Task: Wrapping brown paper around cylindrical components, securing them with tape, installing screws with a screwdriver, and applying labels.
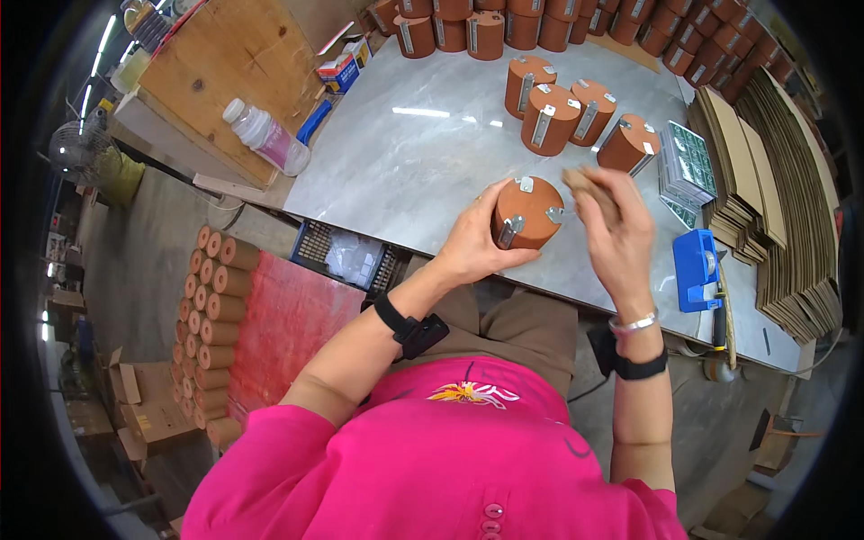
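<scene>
My left hand [475, 229] is wrapped round the left side of a reddish-brown cylinder [536, 216], which is tilted at the table's near edge. Small metal clips sit around the cylinder's top rim, and a metal strip runs down its side. My right hand [621, 220] is just right of the cylinder, its fingers closed on a small tan, pad-like piece [591, 191]; its exact kind is unclear. Beyond my hands stand several similar cylinders [551, 119] with metal strips and clips.
More cylinders [486, 36] line the table's [378, 135] far side. To the right are a stack of green-printed sheets [688, 162], a blue tape dispenser [693, 270] and flat cardboard [796, 189]. A bottle [268, 139] lies at left, above a small-parts tray [315, 243] and stacked brown rolls [214, 331].
</scene>
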`<state>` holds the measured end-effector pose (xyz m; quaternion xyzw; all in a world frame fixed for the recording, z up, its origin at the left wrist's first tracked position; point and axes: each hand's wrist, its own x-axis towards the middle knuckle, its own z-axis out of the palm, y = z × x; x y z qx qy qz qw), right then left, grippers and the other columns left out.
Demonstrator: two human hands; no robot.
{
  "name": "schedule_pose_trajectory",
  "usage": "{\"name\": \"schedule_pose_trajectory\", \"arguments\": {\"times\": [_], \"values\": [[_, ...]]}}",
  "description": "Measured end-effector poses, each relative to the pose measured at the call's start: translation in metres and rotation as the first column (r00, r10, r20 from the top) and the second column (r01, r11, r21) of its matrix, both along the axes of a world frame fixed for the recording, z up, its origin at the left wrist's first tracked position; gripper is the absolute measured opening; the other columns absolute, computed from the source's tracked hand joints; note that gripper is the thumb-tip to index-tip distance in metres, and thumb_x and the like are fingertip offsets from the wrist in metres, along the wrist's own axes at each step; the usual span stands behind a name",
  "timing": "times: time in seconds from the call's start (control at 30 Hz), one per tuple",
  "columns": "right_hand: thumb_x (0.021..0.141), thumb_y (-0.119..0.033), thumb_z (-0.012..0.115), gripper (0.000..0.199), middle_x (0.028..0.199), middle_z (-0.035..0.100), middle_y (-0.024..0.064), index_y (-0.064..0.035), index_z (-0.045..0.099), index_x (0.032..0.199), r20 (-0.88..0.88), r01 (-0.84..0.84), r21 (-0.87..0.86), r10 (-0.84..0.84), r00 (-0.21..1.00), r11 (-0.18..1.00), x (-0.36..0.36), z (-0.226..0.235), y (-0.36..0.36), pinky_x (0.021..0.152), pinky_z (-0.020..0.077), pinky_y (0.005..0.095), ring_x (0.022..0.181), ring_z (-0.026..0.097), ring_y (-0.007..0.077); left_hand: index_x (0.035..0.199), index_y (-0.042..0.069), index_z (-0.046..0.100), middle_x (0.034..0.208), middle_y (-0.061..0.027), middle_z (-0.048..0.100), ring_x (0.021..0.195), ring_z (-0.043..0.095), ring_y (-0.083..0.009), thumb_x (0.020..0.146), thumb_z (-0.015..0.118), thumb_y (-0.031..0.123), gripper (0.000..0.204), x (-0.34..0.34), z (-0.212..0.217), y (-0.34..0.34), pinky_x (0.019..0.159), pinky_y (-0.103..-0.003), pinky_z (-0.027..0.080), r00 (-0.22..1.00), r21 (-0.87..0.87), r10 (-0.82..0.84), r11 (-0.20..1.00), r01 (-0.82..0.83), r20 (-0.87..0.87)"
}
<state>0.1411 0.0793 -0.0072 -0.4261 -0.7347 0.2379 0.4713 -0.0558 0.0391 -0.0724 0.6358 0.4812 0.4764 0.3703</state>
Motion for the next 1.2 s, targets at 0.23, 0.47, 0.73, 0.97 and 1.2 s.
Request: {"name": "schedule_pose_trajectory", "arguments": {"times": [0.23, 0.47, 0.73, 0.97, 1.2], "values": [[0.079, -0.001, 0.069, 0.019, 0.094, 0.064, 0.0131, -0.0031, 0.069, 0.098, 0.326, -0.352, 0.172, 0.284, 0.902, 0.92, -0.03, 0.016, -0.021, 0.08, 0.0489, 0.0409, 0.087, 0.059, 0.0356, 0.135, -0.001, 0.048, 0.12, -0.0183, 0.064, 0.111, 0.065, -0.029, 0.062, 0.086, 0.016, 0.083, 0.002, -0.007, 0.0, 0.094, -0.038, 0.051, 0.998, 0.046, 0.062, 0.997, -0.061, -0.01], [0.079, 0.002, 0.068, 0.016, 0.096, 0.065, 0.0139, -0.0017, 0.069, 0.095, 0.168, -0.186, 0.169, 0.158, 0.973, 0.968, -0.016, 0.024, 0.008, 0.079, 0.0501, 0.041, 0.09, 0.061, 0.0342, 0.134, -0.001, 0.049, 0.121, -0.0186, 0.064, 0.11, 0.065, -0.0313, 0.061, 0.09, 0.022, 0.087, 0.005, -0.007, 0.003, 0.094, -0.038, 0.051, 0.997, 0.067, 0.077, 0.995, -0.079, 0.027], [0.078, 0.001, 0.068, 0.01, 0.097, 0.065, 0.0133, -0.0031, 0.065, 0.087, 0.287, -0.488, -0.112, 0.499, 0.818, 0.865, 0.005, 0.017, -0.056, 0.081, 0.048, 0.0408, 0.088, 0.059, 0.0353, 0.137, 0.001, 0.047, 0.124, -0.0192, 0.063, 0.114, 0.064, -0.031, 0.067, 0.087, 0.022, 0.083, 0.003, -0.014, 0.01, 0.094, -0.038, 0.052, 0.997, 0.028, 0.034, 0.999, -0.037, 0.074], [0.086, 0.004, 0.067, 0.018, 0.1, 0.065, 0.0141, 0.0016, 0.068, 0.104, -0.082, -0.016, -0.088, 0.009, 0.997, 0.996, 0.012, 0.008, -0.064, 0.077, 0.0525, 0.0325, 0.088, 0.065, 0.0229, 0.144, 0.01, 0.037, 0.142, -0.0149, 0.048, 0.128, 0.053, -0.0325, 0.096, 0.056, 0.056, 0.069, -0.006, 0.041, 0.01, 0.106, -0.05, 0.048, 0.358, -0.415, 0.298, 0.854, 0.314, 0.885], [0.079, 0.004, 0.07, 0.024, 0.103, 0.064, 0.0108, -0.0016, 0.069, 0.103, 0.034, -0.063, 0.449, 0.053, 0.998, 0.891, -0.057, 0.031, -0.025, 0.079, 0.0511, 0.0375, 0.093, 0.061, 0.0288, 0.141, 0.01, 0.041, 0.14, -0.0132, 0.05, 0.124, 0.055, -0.0266, 0.094, 0.056, 0.06, 0.07, 0.009, 0.063, -0.011, 0.104, -0.048, 0.049, 0.184, -0.409, 0.366, 0.813, 0.413, 0.912]]}}
